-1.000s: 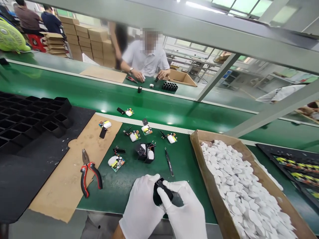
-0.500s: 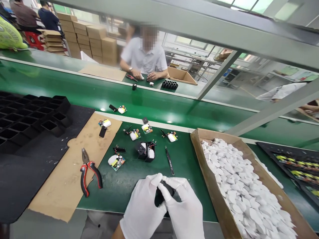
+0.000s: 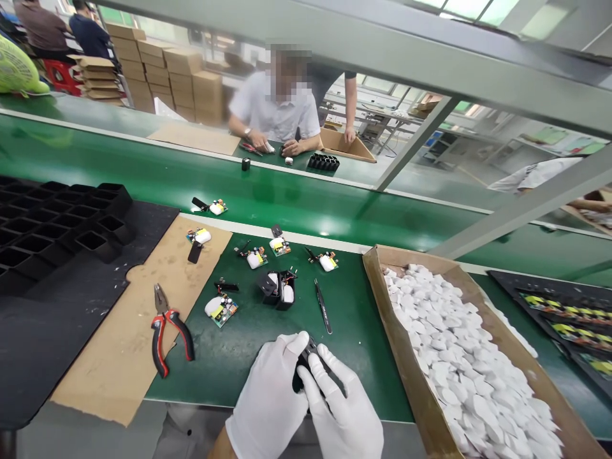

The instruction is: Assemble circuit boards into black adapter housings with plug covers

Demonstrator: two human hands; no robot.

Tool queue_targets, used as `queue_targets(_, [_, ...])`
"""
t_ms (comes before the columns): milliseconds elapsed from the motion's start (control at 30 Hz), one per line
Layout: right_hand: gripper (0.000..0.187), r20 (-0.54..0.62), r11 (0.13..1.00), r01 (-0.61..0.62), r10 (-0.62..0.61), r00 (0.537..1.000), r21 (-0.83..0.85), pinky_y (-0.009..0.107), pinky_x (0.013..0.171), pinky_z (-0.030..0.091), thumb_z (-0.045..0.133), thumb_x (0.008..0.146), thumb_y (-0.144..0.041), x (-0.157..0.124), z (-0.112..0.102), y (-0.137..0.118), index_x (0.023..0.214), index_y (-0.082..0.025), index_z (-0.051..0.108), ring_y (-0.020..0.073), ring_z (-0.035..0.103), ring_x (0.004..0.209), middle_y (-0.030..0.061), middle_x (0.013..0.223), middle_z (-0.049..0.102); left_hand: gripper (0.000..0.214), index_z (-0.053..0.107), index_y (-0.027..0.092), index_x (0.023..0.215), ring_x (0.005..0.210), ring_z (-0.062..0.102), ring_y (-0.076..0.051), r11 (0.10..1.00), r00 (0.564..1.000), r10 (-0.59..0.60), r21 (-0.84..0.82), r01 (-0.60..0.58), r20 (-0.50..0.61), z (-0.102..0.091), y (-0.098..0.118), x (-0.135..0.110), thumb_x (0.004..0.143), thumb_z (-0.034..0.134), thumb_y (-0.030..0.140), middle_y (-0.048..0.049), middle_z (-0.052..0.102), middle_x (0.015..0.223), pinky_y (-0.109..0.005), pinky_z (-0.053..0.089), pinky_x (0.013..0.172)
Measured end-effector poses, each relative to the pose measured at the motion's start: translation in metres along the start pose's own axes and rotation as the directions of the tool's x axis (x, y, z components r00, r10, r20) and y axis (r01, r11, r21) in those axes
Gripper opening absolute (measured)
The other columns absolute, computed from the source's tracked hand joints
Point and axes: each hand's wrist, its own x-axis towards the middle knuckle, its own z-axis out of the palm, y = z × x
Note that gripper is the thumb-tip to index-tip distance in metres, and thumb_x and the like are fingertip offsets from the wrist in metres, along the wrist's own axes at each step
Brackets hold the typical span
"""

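Both my hands wear white gloves and meet at the near edge of the green mat. My left hand [image 3: 270, 398] wraps a small black plastic housing [image 3: 301, 368] from the left. My right hand [image 3: 342, 408] presses its fingers on the same housing from the right. Just beyond them lie black tweezers [image 3: 324, 307], an open black housing with a white part inside [image 3: 278, 288], and several small circuit boards with white parts [image 3: 217, 309].
A cardboard box of white plastic pieces [image 3: 459, 344] sits at the right. Red-handled pliers [image 3: 165, 328] lie on a cardboard sheet at the left, beside black compartment trays [image 3: 57, 223]. A green conveyor belt [image 3: 310, 204] carries parts; a seated person [image 3: 275, 111] works across it.
My right hand's fingers have shifted over the black housing, which now sits lower between the hands. Parts on the conveyor belt have drifted to the left.
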Motion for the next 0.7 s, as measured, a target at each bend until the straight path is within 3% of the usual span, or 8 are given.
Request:
queue_targets(200, [0.037, -0.016, 0.997, 0.005, -0.006, 1.0, -0.079, 0.036, 0.077, 0.071, 0.049, 0.116, -0.037, 0.007, 0.003, -0.008, 0.12, -0.015, 0.079, 0.0261, 0.086, 0.091, 0.0186, 0.117, 0.082, 0.076, 0.055, 0.031, 0.153, 0.125, 0.073, -0.031, 0.981, 0.983, -0.094, -0.155, 0.119, 0.159, -0.02, -0.008, 0.002, 0.083, 0.067, 0.005, -0.0095, 0.074, 0.138, -0.056, 0.062, 0.109])
queue_targets(333, [0.03, -0.106, 0.996, -0.064, 0.056, 0.993, -0.068, 0.03, 0.078, 0.067, 0.057, 0.114, -0.037, 0.035, -0.021, -0.002, 0.118, -0.018, 0.079, 0.0211, 0.084, 0.087, 0.014, 0.117, 0.083, 0.062, 0.058, 0.026, 0.148, 0.125, 0.075, -0.028, 0.911, 0.931, -0.273, -0.245, 0.33, 0.24, -0.046, -0.012, 0.007, 0.087, 0.07, 0.02, -0.0106, 0.076, 0.138, -0.056, 0.059, 0.116])
queue_targets(433, [0.025, -0.203, 0.986, -0.145, 0.125, 0.971, -0.085, 0.032, 0.08, 0.065, 0.066, 0.109, -0.038, 0.045, -0.033, 0.0, 0.122, -0.021, 0.079, 0.0229, 0.083, 0.093, 0.0138, 0.124, 0.082, 0.046, 0.061, 0.026, 0.141, 0.124, 0.075, -0.026, 0.851, 0.902, -0.381, -0.305, 0.427, 0.201, -0.06, -0.012, 0.009, 0.095, 0.064, 0.03, -0.0091, 0.078, 0.133, -0.055, 0.057, 0.117])
queue_targets(567, [0.024, -0.155, 0.992, -0.103, 0.09, 0.984, -0.078, 0.03, 0.075, 0.066, 0.061, 0.112, -0.034, 0.024, -0.005, -0.006, 0.114, -0.021, 0.081, 0.0204, 0.083, 0.085, 0.0113, 0.11, 0.082, 0.042, 0.062, 0.026, 0.137, 0.125, 0.074, -0.026, 0.823, 0.887, -0.437, -0.331, 0.461, 0.149, -0.06, -0.012, 0.012, 0.097, 0.063, 0.038, -0.0088, 0.077, 0.136, -0.057, 0.056, 0.117])
queue_targets(700, [0.019, -0.149, 0.992, -0.113, 0.103, 0.983, -0.058, 0.031, 0.079, 0.068, 0.065, 0.11, -0.027, 0.002, 0.019, -0.007, 0.116, -0.019, 0.08, 0.0218, 0.084, 0.091, 0.0117, 0.112, 0.082, 0.041, 0.063, 0.026, 0.136, 0.124, 0.075, -0.027, 0.808, 0.877, -0.456, -0.341, 0.48, 0.153, -0.056, -0.012, 0.014, 0.098, 0.062, 0.04, -0.0092, 0.077, 0.136, -0.058, 0.055, 0.117])
